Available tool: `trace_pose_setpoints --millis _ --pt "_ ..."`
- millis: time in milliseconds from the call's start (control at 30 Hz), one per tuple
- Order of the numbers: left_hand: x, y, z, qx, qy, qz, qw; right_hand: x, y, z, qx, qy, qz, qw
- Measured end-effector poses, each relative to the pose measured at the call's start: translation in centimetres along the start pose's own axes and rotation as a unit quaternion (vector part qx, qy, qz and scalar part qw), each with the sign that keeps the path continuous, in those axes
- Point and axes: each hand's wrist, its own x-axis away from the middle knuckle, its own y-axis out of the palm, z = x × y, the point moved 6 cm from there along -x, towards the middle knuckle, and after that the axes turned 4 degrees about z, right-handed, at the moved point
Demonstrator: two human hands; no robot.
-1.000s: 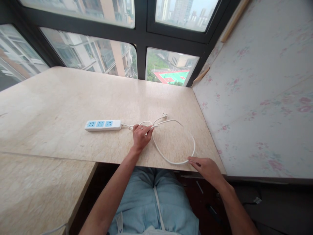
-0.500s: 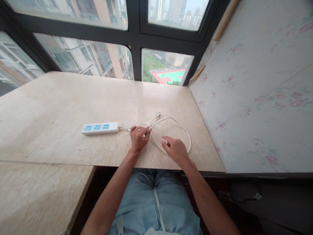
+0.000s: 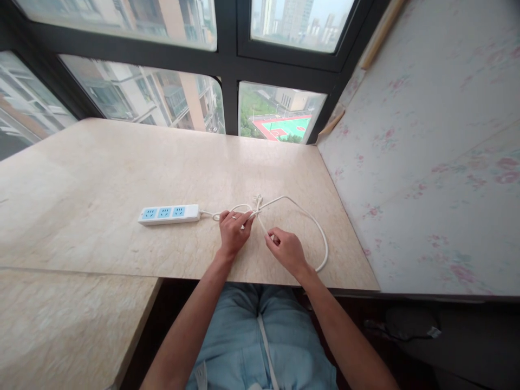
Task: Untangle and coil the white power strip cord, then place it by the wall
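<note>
A white power strip [image 3: 169, 215] with blue socket faces lies on the stone sill, left of my hands. Its white cord [image 3: 311, 218] runs right from it, bunches at my left hand and spreads into a wide loop on the right. My left hand [image 3: 236, 230] is closed, pinching the bunched cord where the strands cross. Just beyond those fingertips lies the cord's plug [image 3: 257, 199]. My right hand [image 3: 286, 250] is closed, its thumb and finger gripping a strand of cord that runs down from the crossing.
The beige stone sill [image 3: 170, 162] ends at a front edge by my legs. Dark-framed windows [image 3: 229, 108] stand behind it. A wall with floral paper [image 3: 426, 179] borders the right side, and a lower stone ledge [image 3: 60, 325] is at the left.
My right hand has closed on a strand of cord and pulled it toward me. The plug has drawn in closer to the crossing, and the right loop has shifted outward. My left hand keeps its grip.
</note>
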Motion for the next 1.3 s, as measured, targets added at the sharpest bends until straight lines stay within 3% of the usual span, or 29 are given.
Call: trace_pose_setpoints --millis 300,667,867,1000,1200,1300 --pt "0.2 -0.1 -0.1 -0.004 -0.006 0.007 1.0 4.4 -3.0 2.7 -0.081 -0.099 0.064 0.99" --pt "0.1 -0.3 -0.1 0.031 -0.009 0.018 0.999 6.3 -3.9 4.2 0.049 -0.225 0.044 0.972" --pt "0.1 -0.4 0.0 0.031 -0.011 0.024 0.999 6.0 -4.2 5.9 0.024 -0.195 0.07 0.978" --pt "0.0 -0.6 0.1 0.036 -0.011 0.031 0.999 5.3 -4.0 6.5 0.015 -0.14 0.08 0.987" --pt "0.0 -0.5 0.1 0.038 -0.005 0.03 0.999 4.0 -3.0 6.5 0.028 -0.032 -0.029 0.999" --pt "0.0 -0.4 0.1 0.043 -0.004 0.028 0.999 3.1 -2.8 5.3 -0.028 -0.012 -0.068 0.997"
